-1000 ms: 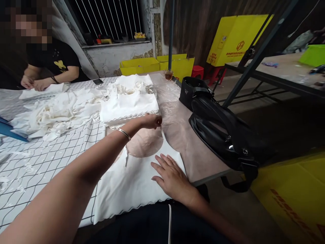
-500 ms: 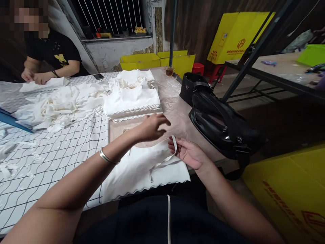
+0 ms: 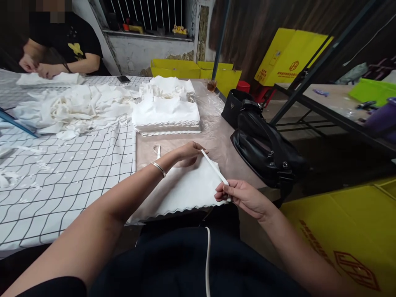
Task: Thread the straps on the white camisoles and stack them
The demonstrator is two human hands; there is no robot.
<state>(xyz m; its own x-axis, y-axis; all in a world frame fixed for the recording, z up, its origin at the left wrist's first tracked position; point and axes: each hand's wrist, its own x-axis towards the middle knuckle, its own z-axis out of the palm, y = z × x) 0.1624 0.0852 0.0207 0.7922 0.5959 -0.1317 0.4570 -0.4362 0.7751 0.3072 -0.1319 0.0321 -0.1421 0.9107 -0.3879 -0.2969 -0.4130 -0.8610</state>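
Observation:
A white garment (image 3: 185, 187) with a scalloped hem lies flat at the table's front edge. Its narrow strap (image 3: 215, 168) is stretched straight between my two hands. The upper end is pinched by my left hand (image 3: 191, 152), which wears a silver bangle and hovers over the garment's top edge. Lower down, near the hem's right corner, my right hand (image 3: 238, 196) grips the strap between thumb and fingers. Another strap loop (image 3: 157, 151) sticks out at the garment's upper left, partly behind my left wrist.
A stack of white garments (image 3: 167, 113) sits beyond my hands, beside a heap of loose white pieces (image 3: 77, 107). Black bags (image 3: 262, 144) rest on the right. A co-worker (image 3: 62, 53) handles cloth at far left. A yellow box (image 3: 346, 231) stands at lower right.
My left hand has closed on the strap's upper end. My right hand has moved down and right, pulling the hanging strap straight. The view has shifted slightly.

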